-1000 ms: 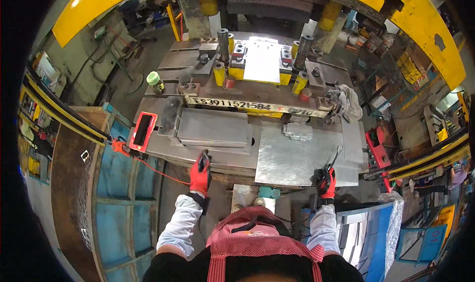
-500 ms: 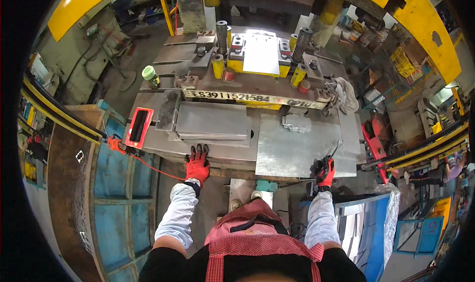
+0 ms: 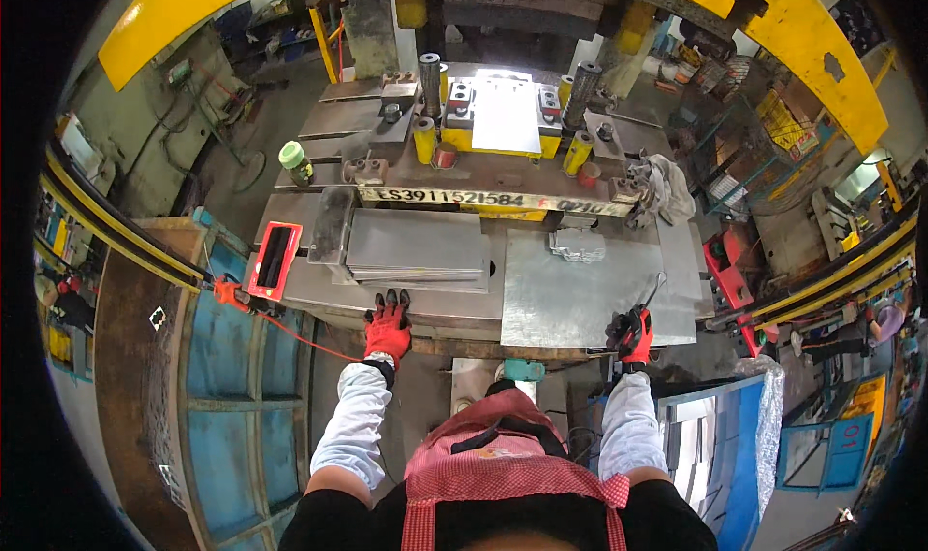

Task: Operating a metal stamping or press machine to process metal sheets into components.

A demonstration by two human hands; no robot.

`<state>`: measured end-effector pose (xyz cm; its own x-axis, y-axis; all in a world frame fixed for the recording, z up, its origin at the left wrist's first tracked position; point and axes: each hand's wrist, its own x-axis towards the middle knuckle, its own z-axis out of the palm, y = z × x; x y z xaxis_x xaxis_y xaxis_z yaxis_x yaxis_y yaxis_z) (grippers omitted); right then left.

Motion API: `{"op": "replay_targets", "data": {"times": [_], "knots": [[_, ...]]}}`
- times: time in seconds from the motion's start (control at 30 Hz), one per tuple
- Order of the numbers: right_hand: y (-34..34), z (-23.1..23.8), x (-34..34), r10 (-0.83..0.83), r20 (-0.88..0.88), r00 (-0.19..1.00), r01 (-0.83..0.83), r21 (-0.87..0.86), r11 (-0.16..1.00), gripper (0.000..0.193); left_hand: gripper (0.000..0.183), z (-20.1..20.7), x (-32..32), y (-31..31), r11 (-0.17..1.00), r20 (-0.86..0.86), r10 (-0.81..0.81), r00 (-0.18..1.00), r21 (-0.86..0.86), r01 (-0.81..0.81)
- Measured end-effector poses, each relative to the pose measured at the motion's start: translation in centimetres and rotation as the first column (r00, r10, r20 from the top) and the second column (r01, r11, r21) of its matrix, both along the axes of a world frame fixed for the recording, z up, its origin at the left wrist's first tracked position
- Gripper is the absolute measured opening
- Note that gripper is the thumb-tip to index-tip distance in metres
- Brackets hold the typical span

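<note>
My left hand (image 3: 389,329), in a red glove with dark fingertips, lies at the front edge of the press bed (image 3: 329,304), fingers spread and holding nothing. Just beyond it is a stack of flat metal sheets (image 3: 416,245) beside an upright steel block (image 3: 333,224). My right hand (image 3: 635,336), gloved alike, is closed round a thin metal hand tool (image 3: 659,286) whose tip points away from me; its exact kind I cannot make out. Under that hand spreads a wide metal plate (image 3: 570,304). Several small cut metal parts (image 3: 578,246) sit at the plate's far side.
Beyond the bed stands a die (image 3: 464,186) with posts, yellow cylinders and a bright sheet (image 3: 507,116) on it. A green-capped bottle (image 3: 294,157), a red-framed tray (image 3: 275,261) and a grey rag (image 3: 667,191) lie around. Yellow-black bars (image 3: 126,227) flank both sides.
The view has shifted slightly, and the apron now covers more of my shoes. Both hands stay nearly where they were, the tool still in my right hand.
</note>
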<state>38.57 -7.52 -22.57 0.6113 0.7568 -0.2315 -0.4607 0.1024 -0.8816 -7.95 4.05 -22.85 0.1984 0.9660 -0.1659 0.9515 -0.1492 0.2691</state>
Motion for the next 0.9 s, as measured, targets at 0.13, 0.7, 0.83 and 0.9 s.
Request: {"op": "replay_targets", "data": {"times": [0.13,0.7,0.83,0.9], "knots": [[-0.1,0.2,-0.1,-0.027,-0.050,0.998,0.029,0.040,0.999,0.017,0.054,0.2,0.2,0.2,1.000,0.007,0.008,1.000,-0.007,-0.008],[-0.4,-0.1,0.2,-0.046,-0.039,0.998,0.047,0.013,0.999,0.015,0.051,-0.6,-0.1,0.2,0.996,-0.038,-0.018,0.999,0.086,0.021],[-0.5,-1.8,1.4,-0.024,-0.064,0.998,0.028,0.062,0.998,0.015,0.053,-0.5,0.2,0.6,1.000,-0.048,-0.009,0.999,0.019,0.010],[-0.6,-1.1,0.7,-0.028,-0.067,0.997,0.033,0.070,0.997,0.015,0.054,-0.4,0.0,0.3,0.999,-0.038,-0.009,0.999,0.049,0.011]]}}
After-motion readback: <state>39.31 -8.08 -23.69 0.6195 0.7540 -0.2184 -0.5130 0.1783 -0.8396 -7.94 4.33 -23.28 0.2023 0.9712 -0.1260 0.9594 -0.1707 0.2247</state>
